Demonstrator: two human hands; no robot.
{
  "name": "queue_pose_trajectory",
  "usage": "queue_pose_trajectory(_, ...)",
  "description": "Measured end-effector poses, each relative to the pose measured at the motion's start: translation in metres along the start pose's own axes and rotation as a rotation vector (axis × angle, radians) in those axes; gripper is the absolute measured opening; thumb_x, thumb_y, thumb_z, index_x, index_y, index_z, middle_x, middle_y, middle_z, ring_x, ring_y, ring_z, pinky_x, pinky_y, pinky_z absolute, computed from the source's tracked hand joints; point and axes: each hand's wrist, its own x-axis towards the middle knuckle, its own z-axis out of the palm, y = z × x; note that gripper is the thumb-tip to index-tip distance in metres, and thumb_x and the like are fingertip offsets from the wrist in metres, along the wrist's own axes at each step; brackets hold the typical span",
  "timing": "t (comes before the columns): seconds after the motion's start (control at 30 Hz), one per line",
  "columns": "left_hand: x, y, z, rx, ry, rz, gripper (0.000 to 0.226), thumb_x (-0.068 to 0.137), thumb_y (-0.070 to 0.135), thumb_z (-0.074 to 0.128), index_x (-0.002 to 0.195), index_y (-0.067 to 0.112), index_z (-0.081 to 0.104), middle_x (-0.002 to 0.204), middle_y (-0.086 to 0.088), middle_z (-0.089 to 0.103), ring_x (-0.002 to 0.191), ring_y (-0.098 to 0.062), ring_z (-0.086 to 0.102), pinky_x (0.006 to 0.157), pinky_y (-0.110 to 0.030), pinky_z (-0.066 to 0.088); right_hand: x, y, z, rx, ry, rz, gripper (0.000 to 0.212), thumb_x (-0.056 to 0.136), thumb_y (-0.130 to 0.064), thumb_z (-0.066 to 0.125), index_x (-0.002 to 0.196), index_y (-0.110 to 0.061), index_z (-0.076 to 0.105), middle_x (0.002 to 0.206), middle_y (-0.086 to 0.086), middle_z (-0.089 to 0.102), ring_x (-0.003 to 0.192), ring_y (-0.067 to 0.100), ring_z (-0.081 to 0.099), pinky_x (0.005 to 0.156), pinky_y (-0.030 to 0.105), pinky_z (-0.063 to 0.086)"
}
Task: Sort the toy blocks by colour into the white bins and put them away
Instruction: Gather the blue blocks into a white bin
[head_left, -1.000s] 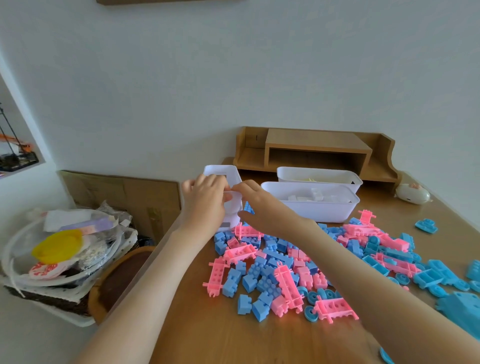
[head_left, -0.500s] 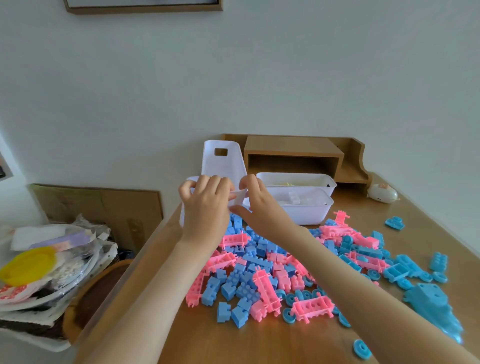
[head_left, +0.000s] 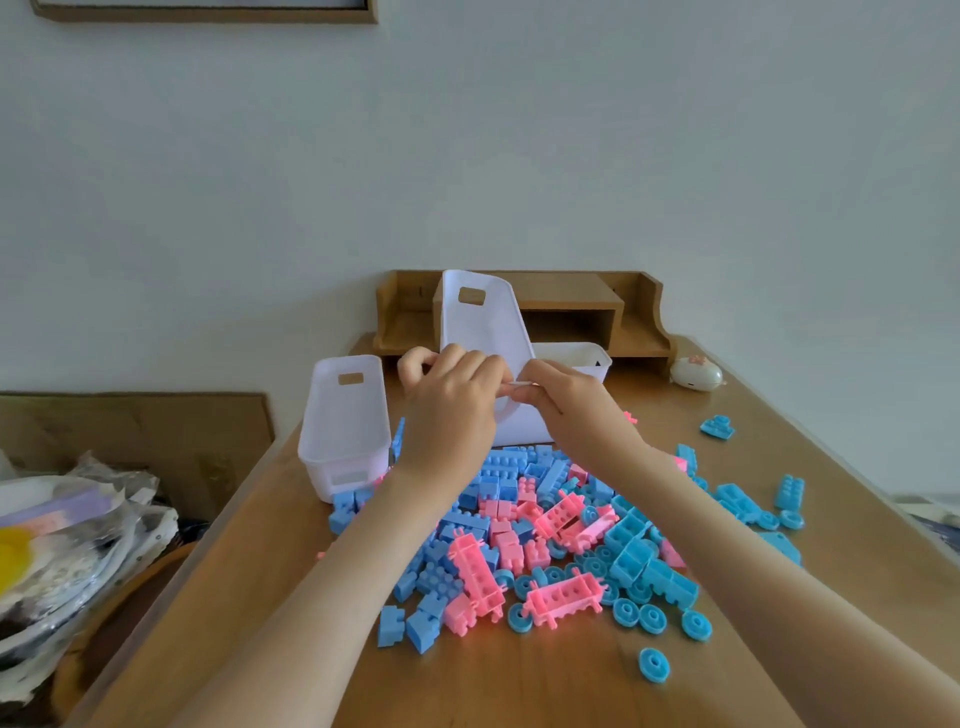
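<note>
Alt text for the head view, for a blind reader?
The left hand and right hand grip the near rim of a tilted white bin behind a pile of pink and blue blocks on a wooden table. A second white bin sits left of it.

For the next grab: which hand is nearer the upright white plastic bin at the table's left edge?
Left. The left hand is just right of that upright white plastic bin; the right hand is farther right. Both grip the tilted white plastic bin.
</note>
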Motion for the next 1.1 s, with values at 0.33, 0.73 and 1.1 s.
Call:
queue_pose_trajectory(0.33, 0.000, 0.041, 0.018, -0.147, -0.105, 0.081, 0.063, 0.061, -0.008, 0.078, 0.116, 0.017, 0.058, 0.115, -0.007, 0.062, 0.110, -0.024, 0.050, 0.092, -0.038, 0.024, -0.034, 0.031, -0.047, -0.027, 0.116, 0.049, 0.012, 0.095, -0.012, 0.050, 0.088, -0.005, 0.057, 0.075, -0.008, 0.048, 0.059, 0.003, 0.046, 0.055, 0.010, 0.037)
queue_pose_trajectory(0.73, -0.051, -0.041, -0.016, 0.138, -0.427, -0.464, 0.042, 0.090, 0.012, 0.059, 0.130, 0.018, 0.048, 0.132, -0.014, 0.034, 0.122, -0.029, 0.035, 0.093, -0.037, 0.042, -0.037, 0.008, -0.016, 0.070, -0.012, 0.126, 0.020, 0.087, -0.032, 0.060, 0.094, -0.013, 0.056, 0.089, -0.009, 0.056, 0.076, 0.007, 0.056, 0.061, 0.003, 0.043)
queue_pose_trajectory(1.1, -0.070, -0.090, -0.025, 0.334, -0.634, -0.450, 0.025, 0.098, 0.030, 0.045, 0.117, 0.020, 0.058, 0.111, -0.003, 0.061, 0.103, -0.020, 0.056, 0.089, -0.032, 0.039, -0.018, -0.020, 0.007, 0.086, -0.024, 0.059, 0.020, 0.087, -0.027, 0.061, 0.092, -0.009, 0.057, 0.089, -0.009, 0.054, 0.080, 0.011, 0.056, 0.063, 0.007, 0.043)
